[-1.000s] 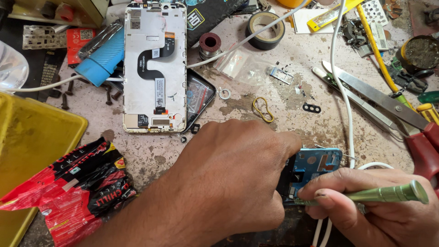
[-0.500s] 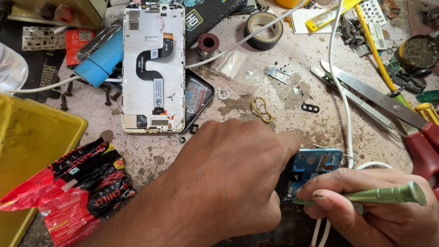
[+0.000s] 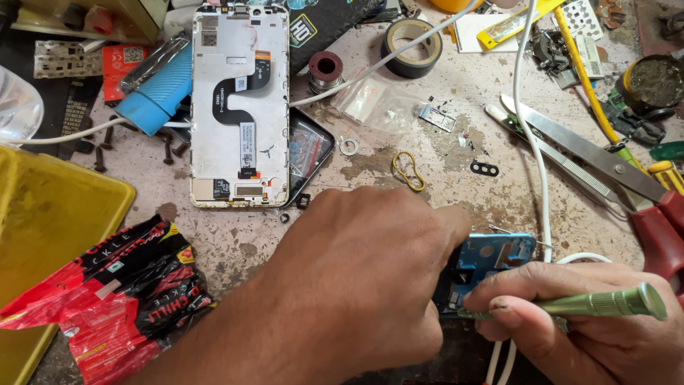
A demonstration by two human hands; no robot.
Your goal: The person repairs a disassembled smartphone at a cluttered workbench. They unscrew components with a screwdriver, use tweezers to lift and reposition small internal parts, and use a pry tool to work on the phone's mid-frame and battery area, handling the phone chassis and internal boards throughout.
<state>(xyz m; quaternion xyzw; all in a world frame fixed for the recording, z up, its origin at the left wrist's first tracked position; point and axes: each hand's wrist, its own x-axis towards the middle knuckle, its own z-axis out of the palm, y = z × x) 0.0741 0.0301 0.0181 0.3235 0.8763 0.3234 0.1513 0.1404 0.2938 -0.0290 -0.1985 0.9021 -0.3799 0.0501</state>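
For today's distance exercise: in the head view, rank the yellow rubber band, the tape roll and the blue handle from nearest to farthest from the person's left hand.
1. Yellow rubber band, just above the left hand.
2. Tape roll, far up, right of centre.
3. Blue handle, upper left; too close to the tape roll to rank firmly.

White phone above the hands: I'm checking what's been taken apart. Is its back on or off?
Off. The white phone lies with its insides bare: a black ribbon cable and metal plates show.
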